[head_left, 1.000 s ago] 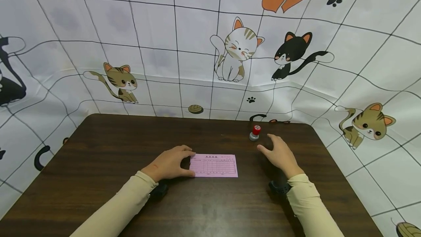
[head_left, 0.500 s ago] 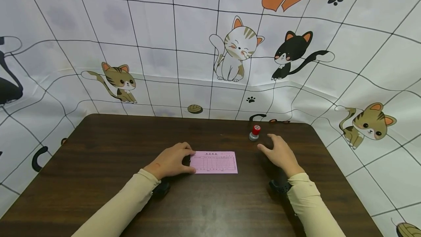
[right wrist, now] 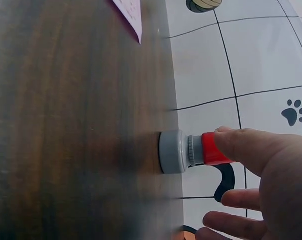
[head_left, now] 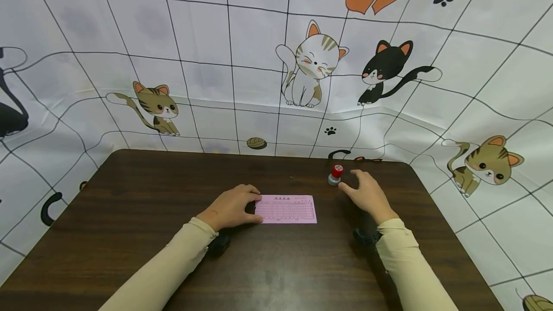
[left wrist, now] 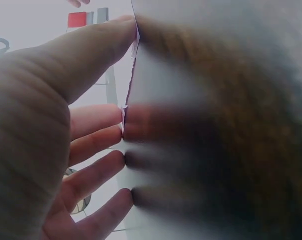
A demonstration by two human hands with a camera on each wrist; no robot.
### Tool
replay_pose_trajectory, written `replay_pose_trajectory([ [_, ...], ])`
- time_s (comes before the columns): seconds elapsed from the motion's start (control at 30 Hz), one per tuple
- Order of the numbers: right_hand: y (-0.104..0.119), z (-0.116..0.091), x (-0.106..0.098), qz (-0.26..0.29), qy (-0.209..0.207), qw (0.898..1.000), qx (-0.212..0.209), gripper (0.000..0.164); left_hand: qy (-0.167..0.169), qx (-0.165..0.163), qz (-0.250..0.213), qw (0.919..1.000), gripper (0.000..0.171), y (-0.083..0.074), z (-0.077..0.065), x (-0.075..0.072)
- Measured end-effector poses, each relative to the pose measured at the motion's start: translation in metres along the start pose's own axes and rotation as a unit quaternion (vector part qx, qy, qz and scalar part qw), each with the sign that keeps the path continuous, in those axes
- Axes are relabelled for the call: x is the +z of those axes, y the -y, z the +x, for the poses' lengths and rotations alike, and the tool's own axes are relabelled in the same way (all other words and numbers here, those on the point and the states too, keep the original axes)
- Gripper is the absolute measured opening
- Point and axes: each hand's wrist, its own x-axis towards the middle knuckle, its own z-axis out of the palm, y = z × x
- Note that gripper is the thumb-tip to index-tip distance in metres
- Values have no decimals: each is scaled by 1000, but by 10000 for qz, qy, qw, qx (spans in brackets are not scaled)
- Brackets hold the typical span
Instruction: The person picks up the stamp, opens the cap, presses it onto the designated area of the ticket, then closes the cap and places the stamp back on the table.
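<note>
Fingers spread, touching its edge, the left hand has nudged the pink slip nearer the red-topped stamp, now within the right hand's spread, empty grip's reach.

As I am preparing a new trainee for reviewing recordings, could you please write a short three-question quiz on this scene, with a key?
1. Multiple choice: In the head view, at which edge of the pink form is the left hand?
A) The right edge
B) The left edge
C) The far edge

2. True or false: The red-and-gray object stands upright on the table.

3. Short answer: Which of the two hands is nearer to the red-and-gray object?

Key:
1. B, the left edge.
2. True; its gray base is down and its red top is up.
3. The right hand.
</note>
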Motion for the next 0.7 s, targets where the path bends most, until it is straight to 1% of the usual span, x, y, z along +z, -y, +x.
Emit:
replay_pose_trajectory([
  [0.2,0,12,-4,110,-86,9998,-114,67,-101,105,50,9999,67,0,4,-1],
  [0.33,-2,21,-2,335,-112,9993,-154,65,-122,125,51,9998,67,0,7,0],
  [0.5,-3,28,4,773,-233,9966,-191,55,-103,107,-2,9999,69,0,10,1],
  [0.6,-3,30,7,926,-326,9949,-226,49,-130,120,-35,9998,68,1,11,1],
  [0.7,-3,32,11,975,-386,9942,-236,46,-125,135,-5,9998,68,1,12,2],
])
